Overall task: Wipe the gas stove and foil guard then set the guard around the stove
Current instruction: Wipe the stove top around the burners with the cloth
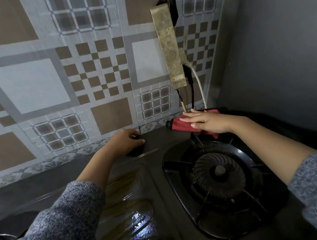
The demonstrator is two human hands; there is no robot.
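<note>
A dark gas stove (140,188) fills the lower middle, its top glossy with a light reflection. Its right burner with a black pan support (219,174) lies below my right arm. My right hand (206,121) lies flat, fingers together, pressing a red cloth (177,125) onto the stove's back right corner. My left hand (126,140) is curled over the stove's back edge near the middle, gripping it beside a small dark part. No foil guard is in view.
A patterned tile wall (41,87) stands right behind the stove. A grimy power strip (169,48) hangs on it with black and white cables running down behind the cloth. A plain grey wall (288,44) closes the right side.
</note>
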